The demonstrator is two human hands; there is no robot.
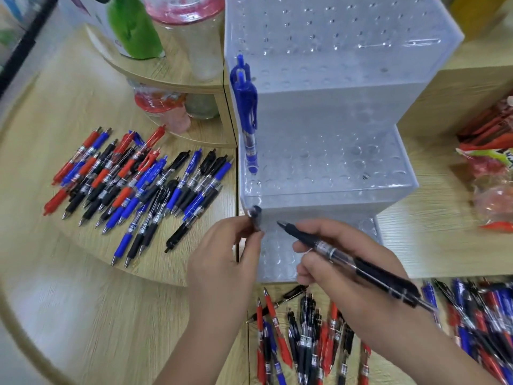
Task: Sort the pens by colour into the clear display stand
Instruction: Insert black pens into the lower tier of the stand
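Fingers of the right hand point(355, 295) pinch a black plastic click pen point(358, 267), tip pointing up-left at the tiered clear acrylic stand point(319, 107) just beyond; left hand point(224, 262) grips another dark pen point(255, 215).

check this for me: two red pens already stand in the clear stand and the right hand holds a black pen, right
Not quite. The two pens standing in the clear stand are blue, not red; the head view shows them at its left edge. The right hand does hold a black pen.
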